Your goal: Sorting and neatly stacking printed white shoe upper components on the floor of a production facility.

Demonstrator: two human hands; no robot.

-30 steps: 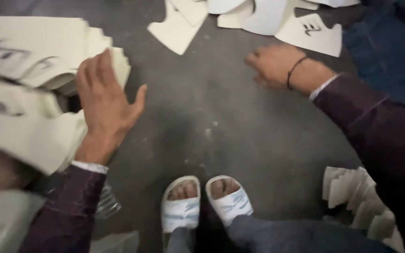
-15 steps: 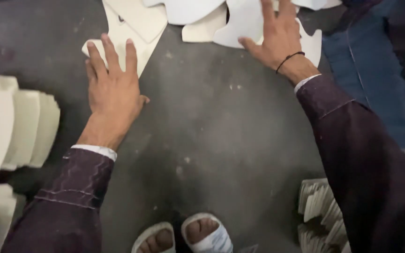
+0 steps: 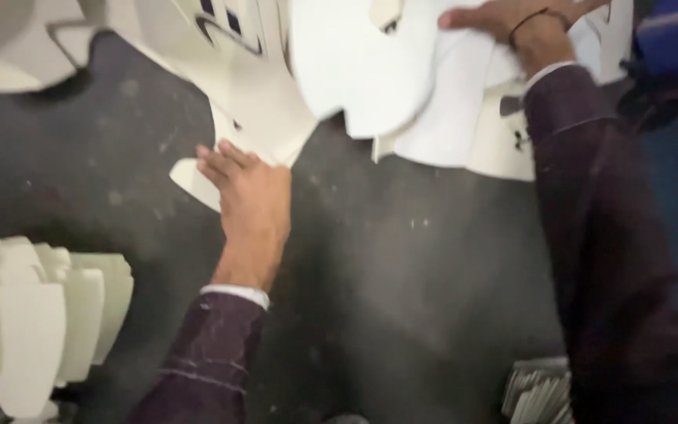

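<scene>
My left hand point(image 3: 249, 192) lies flat on the dark floor point(image 3: 402, 275), fingers spread, its fingertips resting on the edge of a cream cut-out sheet point(image 3: 198, 180). My right hand point(image 3: 512, 17) is at the top of the view, closed on a white cut-out sheet point(image 3: 370, 71) that is lifted and tilted above the others. More white cut-out sheets point(image 3: 464, 133) lie overlapped beneath it. Both arms wear dark purple sleeves with white cuffs.
A stack of cream shaped pieces point(image 3: 33, 314) stands on edge at the left. Another small stack of thin pieces point(image 3: 535, 389) sits at the bottom right. Blue fabric point(image 3: 676, 47) fills the upper right corner. More sheets point(image 3: 25, 39) lie at top left.
The view has shifted forward and my feet have left it. My right hand has reached farther and lifted a white sheet; my left hand moved from the side stack onto the sheets ahead.
</scene>
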